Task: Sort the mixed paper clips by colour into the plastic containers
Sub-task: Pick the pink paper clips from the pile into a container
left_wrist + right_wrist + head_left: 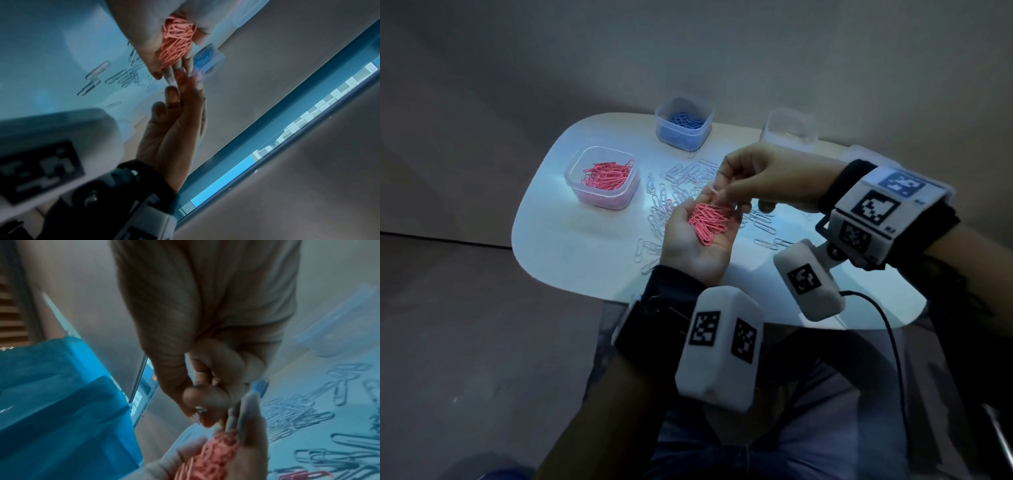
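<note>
The left hand (697, 236) cups pink clips (708, 221) palm up; the right hand (753, 178), grip pinched narrow, adds to them. Tip them into the pink tub (571, 178) at ten o'clock on the bench (558, 240).

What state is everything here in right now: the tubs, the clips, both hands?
Clear plastic tub of pink clips: part filled.
Tub of blue clips: part filled.
Third clear tub: looks empty.
White clips: loose on table.
Left hand: palm up, cupping pink clips.
Right hand: fingertips pinched over left palm.
</note>
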The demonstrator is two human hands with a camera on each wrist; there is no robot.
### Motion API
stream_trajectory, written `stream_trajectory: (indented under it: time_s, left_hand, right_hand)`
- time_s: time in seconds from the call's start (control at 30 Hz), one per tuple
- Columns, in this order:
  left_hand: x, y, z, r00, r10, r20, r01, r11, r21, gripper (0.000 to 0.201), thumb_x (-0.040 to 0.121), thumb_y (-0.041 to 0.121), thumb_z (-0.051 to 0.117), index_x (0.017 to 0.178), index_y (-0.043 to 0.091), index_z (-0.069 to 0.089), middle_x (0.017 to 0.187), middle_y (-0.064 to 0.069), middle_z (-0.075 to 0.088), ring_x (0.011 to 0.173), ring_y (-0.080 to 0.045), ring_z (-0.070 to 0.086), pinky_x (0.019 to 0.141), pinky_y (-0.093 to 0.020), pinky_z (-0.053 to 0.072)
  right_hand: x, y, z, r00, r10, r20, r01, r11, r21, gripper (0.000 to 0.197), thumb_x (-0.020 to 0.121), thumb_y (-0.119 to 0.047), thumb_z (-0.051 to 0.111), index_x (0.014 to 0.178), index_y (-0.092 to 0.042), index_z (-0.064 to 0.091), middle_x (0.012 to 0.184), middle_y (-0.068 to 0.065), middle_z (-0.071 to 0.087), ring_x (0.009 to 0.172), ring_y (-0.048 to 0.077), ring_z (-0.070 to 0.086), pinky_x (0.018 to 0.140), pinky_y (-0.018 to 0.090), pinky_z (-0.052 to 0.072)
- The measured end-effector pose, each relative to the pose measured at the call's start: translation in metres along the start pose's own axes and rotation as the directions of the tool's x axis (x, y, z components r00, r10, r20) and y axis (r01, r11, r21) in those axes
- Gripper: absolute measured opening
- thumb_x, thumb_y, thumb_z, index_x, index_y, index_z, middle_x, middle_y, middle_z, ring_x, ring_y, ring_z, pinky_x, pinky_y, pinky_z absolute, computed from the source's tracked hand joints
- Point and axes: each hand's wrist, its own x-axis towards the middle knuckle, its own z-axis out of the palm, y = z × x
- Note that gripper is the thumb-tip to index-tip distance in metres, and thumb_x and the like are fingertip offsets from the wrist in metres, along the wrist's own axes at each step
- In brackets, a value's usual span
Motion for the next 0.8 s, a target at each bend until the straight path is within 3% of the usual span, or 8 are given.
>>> stream_trajectory:
  time_s: [0.07,0.13,0.3,0.37,0.5,0.57,0.67,0.8]
  left_hand:
    - [0.000,-0.001,0.002,1.000,0.008,-0.009,-0.009,0.999,-0.043,0.033,0.099,0.020,0.030,0.085,0.000,0.053,0.083,-0.017,0.056,0.075,-0.027,0.054,0.049,-0.031,0.055]
    - [-0.002,0.000,0.003,1.000,0.014,-0.015,-0.015,0.999,-0.043,0.034,0.099,0.018,0.031,0.084,-0.002,0.054,0.081,-0.018,0.058,0.074,-0.028,0.055,0.048,-0.032,0.055]
    - [-0.007,0.005,-0.002,0.999,-0.011,0.046,0.015,0.996,-0.083,0.039,0.099,0.020,0.027,0.087,0.000,0.058,0.086,-0.016,0.063,0.092,-0.025,0.062,0.075,-0.036,0.050]
    - [-0.008,0.010,-0.008,0.999,-0.008,0.041,0.011,0.996,-0.083,0.039,0.098,0.019,0.028,0.082,0.002,0.059,0.075,-0.012,0.067,0.077,-0.023,0.069,0.065,-0.030,0.055]
    - [-0.018,0.035,-0.024,0.996,0.079,-0.045,-0.085,0.983,-0.162,0.039,0.087,0.013,0.039,0.054,0.004,0.057,0.056,-0.003,0.058,0.044,-0.017,0.061,0.046,-0.017,0.049]
    - [-0.024,0.054,-0.032,0.993,0.098,-0.066,-0.107,0.983,-0.150,0.028,0.071,0.008,0.043,0.045,0.005,0.052,0.053,0.001,0.050,0.040,-0.012,0.053,0.040,-0.011,0.040]
    - [-0.029,0.073,-0.042,0.999,0.023,-0.036,-0.025,0.999,-0.048,0.015,0.058,-0.001,0.050,0.046,0.006,0.047,0.048,0.002,0.043,0.036,-0.009,0.045,0.030,-0.014,0.031]
    - [-0.030,0.076,-0.043,0.997,-0.065,0.048,0.065,0.998,0.011,0.026,0.041,-0.014,0.061,0.050,0.004,0.046,0.048,0.000,0.041,0.033,-0.012,0.041,0.026,-0.016,0.027]
  right_hand:
    - [-0.001,-0.004,0.002,1.000,-0.027,0.003,0.027,0.999,-0.025,0.013,0.085,-0.004,0.062,0.079,-0.014,0.056,0.065,0.003,0.056,0.049,0.004,0.049,0.039,0.010,0.033]
    - [-0.003,-0.005,0.002,0.999,-0.045,0.004,0.045,0.999,-0.016,0.013,0.083,-0.004,0.064,0.078,-0.013,0.056,0.064,0.003,0.056,0.047,0.002,0.049,0.039,0.010,0.033]
    - [-0.002,-0.003,-0.004,0.971,-0.092,-0.221,0.117,0.987,0.106,0.021,0.082,-0.003,0.065,0.071,-0.017,0.053,0.064,0.001,0.055,0.042,-0.002,0.047,0.038,0.012,0.030]
    - [0.004,0.004,-0.012,0.954,-0.037,-0.297,0.055,0.997,0.053,0.024,0.082,-0.003,0.064,0.069,-0.017,0.051,0.062,-0.001,0.052,0.040,-0.002,0.046,0.037,0.011,0.030]
    - [0.016,0.016,-0.011,0.962,0.034,-0.273,-0.136,0.920,-0.367,0.007,0.081,-0.006,0.067,0.075,-0.008,0.063,0.064,-0.002,0.056,0.043,-0.002,0.050,0.040,0.003,0.034]
    - [0.017,0.014,-0.003,0.954,-0.011,-0.298,-0.125,0.892,-0.435,0.008,0.080,-0.007,0.068,0.088,-0.003,0.069,0.064,-0.005,0.052,0.053,0.000,0.049,0.045,0.000,0.033]
    - [0.021,0.006,0.011,0.961,-0.007,-0.276,-0.117,0.894,-0.432,0.015,0.079,-0.009,0.070,0.094,-0.005,0.070,0.082,0.001,0.058,0.076,0.011,0.049,0.052,0.005,0.030]
    - [0.030,0.004,0.030,0.988,0.040,-0.151,-0.120,0.815,-0.567,0.014,0.074,-0.005,0.072,0.088,-0.004,0.071,0.079,0.002,0.059,0.080,0.016,0.054,0.055,0.014,0.035]
